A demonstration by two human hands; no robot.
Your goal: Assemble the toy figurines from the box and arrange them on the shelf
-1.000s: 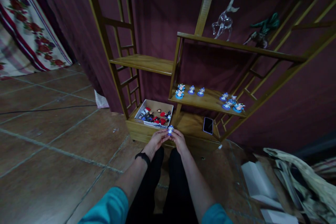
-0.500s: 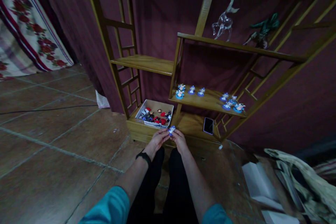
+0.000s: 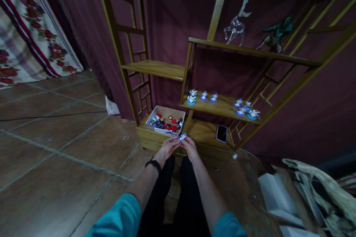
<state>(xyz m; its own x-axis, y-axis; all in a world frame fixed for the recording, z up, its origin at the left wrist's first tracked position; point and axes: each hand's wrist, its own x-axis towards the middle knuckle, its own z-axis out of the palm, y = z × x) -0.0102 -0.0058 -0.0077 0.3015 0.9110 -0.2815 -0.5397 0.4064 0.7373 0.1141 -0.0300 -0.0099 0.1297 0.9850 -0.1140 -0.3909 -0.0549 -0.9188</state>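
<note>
Between my two hands is a small purple-and-white figurine (image 3: pixel 183 137), held by the fingertips in front of the shelf unit. My left hand (image 3: pixel 168 146) pinches it from the left, and a dark band circles that wrist. From the right, the fingers of my right hand (image 3: pixel 190 147) close on the same figurine. Just behind my hands stands an open box (image 3: pixel 166 111) with several small red, black and white figures inside. On the shelf above, similar figurines (image 3: pixel 214 97) stand upright on round bases, some at the left end and others (image 3: pixel 241 111) grouped at the right.
A phone (image 3: pixel 221 133) lies on the lower board, right of my hands. Higher up stand a clear horse figure (image 3: pixel 236 29) and a green-topped statue (image 3: pixel 276 35). White boxes (image 3: pixel 278 194) and pale cloth are on the floor at right; a dark cable (image 3: pixel 52 115) runs along the left.
The view has shifted slightly, so the shelf sits a little differently in frame. Both hands still hold the figurine in nearly the same place, its tilt slightly changed.
</note>
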